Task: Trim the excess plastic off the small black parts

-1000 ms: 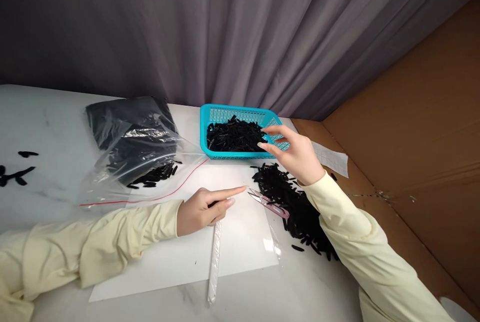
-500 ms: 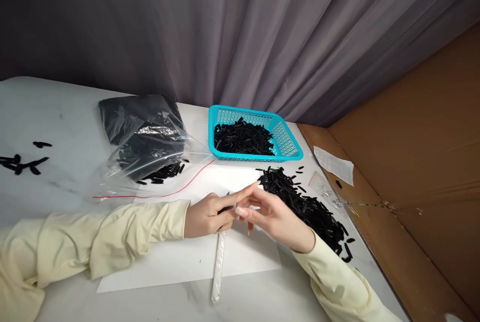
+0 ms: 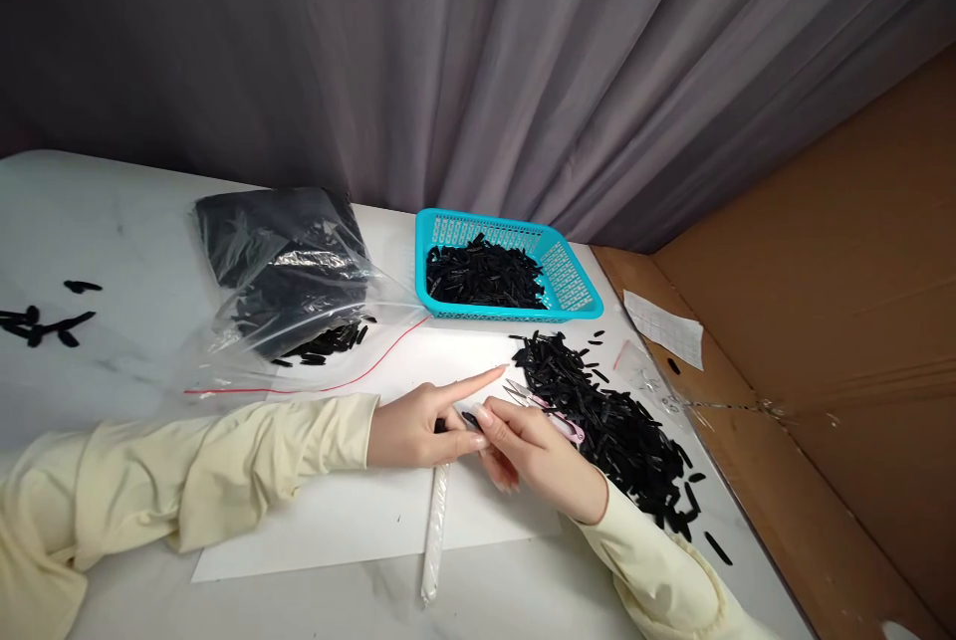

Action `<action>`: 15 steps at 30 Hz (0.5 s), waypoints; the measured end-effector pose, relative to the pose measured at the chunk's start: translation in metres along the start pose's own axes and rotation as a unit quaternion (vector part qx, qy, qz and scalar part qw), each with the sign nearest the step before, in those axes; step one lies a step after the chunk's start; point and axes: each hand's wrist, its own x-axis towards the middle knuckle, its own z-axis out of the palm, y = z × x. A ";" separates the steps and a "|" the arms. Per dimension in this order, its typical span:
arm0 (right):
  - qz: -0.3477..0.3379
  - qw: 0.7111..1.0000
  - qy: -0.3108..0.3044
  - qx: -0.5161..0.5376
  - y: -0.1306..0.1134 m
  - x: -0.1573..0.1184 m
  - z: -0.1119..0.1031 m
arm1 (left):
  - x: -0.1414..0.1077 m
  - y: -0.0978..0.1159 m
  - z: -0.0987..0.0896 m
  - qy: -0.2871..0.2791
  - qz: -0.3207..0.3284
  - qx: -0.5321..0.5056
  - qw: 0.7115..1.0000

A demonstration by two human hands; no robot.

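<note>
My left hand [image 3: 418,429] comes in over the white paper [image 3: 336,521]. Its index finger points out to the right, while the thumb and other fingers close on a small black strip that shows dark between them. My right hand [image 3: 527,446] meets it fingertip to fingertip, with thumb and index pinching the end of a slim black strip [image 3: 469,418]. Whether both hands share one strip is hidden. Pink-handled scissors [image 3: 568,427] lie just behind my right hand, partly covered by it. Beneath my left fingers runs a white plastic-wrapped stick [image 3: 434,540].
Many black strips are heaped in a pile [image 3: 619,431] at the right. More fill part of a turquoise basket [image 3: 508,312]. A clear zip bag [image 3: 284,262] of black strips lies back left. A cardboard wall [image 3: 836,321] bounds the right side, with a paper slip [image 3: 664,326] near it.
My right hand has shifted slightly down, its fingertips drawing away from my left index finger, and now pinches a black strip. The scissors behind it have come into view.
</note>
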 end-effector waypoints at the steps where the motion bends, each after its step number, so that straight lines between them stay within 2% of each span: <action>1: 0.031 0.996 -0.010 0.078 0.003 -0.001 0.000 | 0.000 -0.002 0.000 -0.006 0.007 0.004 1.000; 3: 0.067 0.977 -0.022 0.199 0.009 -0.003 0.001 | 0.001 -0.006 -0.001 -0.021 0.012 -0.005 1.000; 6: 0.073 0.945 -0.041 0.315 0.017 -0.003 0.001 | 0.002 -0.008 -0.002 -0.037 0.010 -0.036 0.999; 10: 0.065 0.908 -0.080 0.406 0.021 -0.001 0.001 | 0.003 -0.006 -0.002 -0.030 0.006 -0.041 0.999; 15: 0.065 0.866 -0.108 0.484 0.022 0.001 0.000 | 0.007 -0.006 0.000 0.009 -0.022 -0.045 0.999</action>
